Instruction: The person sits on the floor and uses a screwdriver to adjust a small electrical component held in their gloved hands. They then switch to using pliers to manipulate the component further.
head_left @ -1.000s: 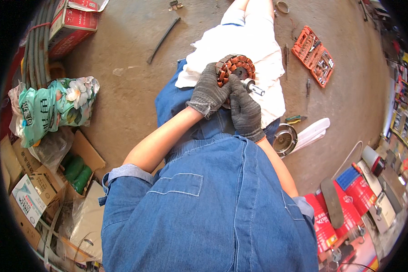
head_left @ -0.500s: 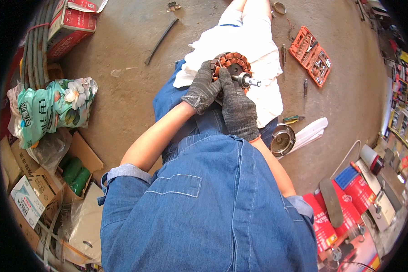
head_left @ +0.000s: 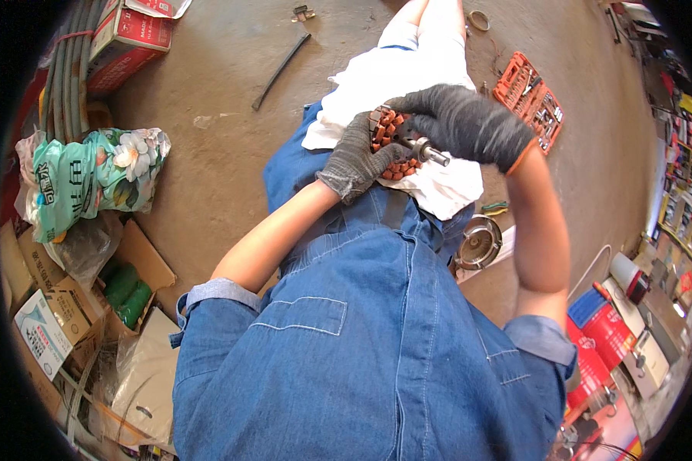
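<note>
My left hand (head_left: 348,157), in a dark grey knitted glove, grips the lower left side of a round motor stator (head_left: 388,131) with copper windings. A silver shaft (head_left: 434,154) sticks out of it to the right. My gloved right hand (head_left: 469,123) arches over the stator's top from the right, its fingers curled on the upper rim and hiding part of it. The stator rests over a white cloth (head_left: 346,100) lying across my legs.
An open orange tool case (head_left: 546,115) lies at right, with pliers (head_left: 494,207) and a round metal housing (head_left: 478,242) below it. A black strip (head_left: 281,71) lies upper left. Bags (head_left: 96,177), cartons (head_left: 65,307) and hoses line the left; red drums (head_left: 615,334) stand lower right.
My right hand has risen from below the shaft to over the stator's top, swinging the forearm up and right. My left hand stays on the stator, now partly covered by my right fingers.
</note>
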`<state>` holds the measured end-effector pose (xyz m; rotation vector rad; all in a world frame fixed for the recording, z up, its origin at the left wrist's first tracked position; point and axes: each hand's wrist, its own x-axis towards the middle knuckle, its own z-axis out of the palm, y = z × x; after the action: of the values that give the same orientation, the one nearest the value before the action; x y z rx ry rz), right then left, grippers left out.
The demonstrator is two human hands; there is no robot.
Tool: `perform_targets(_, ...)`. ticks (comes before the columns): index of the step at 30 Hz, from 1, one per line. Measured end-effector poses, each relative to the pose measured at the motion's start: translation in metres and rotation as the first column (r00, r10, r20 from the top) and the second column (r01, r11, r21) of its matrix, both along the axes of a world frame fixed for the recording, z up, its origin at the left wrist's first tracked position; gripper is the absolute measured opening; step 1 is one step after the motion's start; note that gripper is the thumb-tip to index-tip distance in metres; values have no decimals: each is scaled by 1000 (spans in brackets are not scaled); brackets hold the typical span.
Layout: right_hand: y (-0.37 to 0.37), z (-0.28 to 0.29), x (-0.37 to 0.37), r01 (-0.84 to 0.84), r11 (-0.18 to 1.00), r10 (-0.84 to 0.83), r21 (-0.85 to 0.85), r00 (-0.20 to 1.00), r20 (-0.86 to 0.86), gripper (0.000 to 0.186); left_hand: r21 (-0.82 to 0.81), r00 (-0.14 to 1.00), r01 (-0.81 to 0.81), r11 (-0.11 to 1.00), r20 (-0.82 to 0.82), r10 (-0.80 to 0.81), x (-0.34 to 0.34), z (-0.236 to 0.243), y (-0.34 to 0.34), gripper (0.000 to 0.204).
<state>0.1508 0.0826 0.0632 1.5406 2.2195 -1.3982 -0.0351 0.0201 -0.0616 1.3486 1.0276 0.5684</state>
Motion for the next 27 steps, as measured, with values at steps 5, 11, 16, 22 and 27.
perform_targets(5, 52, 34, -17, -346, 926, 376, -150, 882, 285, 25, 60, 999, 6, 998, -42, -3, 1, 0, -4, 73)
perform_targets(11, 37, 39, -27, -444, 799, 153, 404, 802, 578, 15, 34, 1000, 5, 999, -3, -5, 1, -7, -4, 72)
perform_targets(16, 9, 34, -22, -517, 683, 174, 516, 801, 573, 15, -36, 999, -28, 999, 25, 29, 1, -9, -2, 71)
perform_targets(22, -53, 18, -34, -147, 779, -63, 609, 949, 309, 25, -60, 998, -59, 996, -34, 57, -1, -1, -2, 71)
perform_targets(27, -115, -32, -24, 422, 712, -339, 562, 907, -251, 36, 15, 997, -9, 1000, -73, 10, 3, 19, -2, 67)
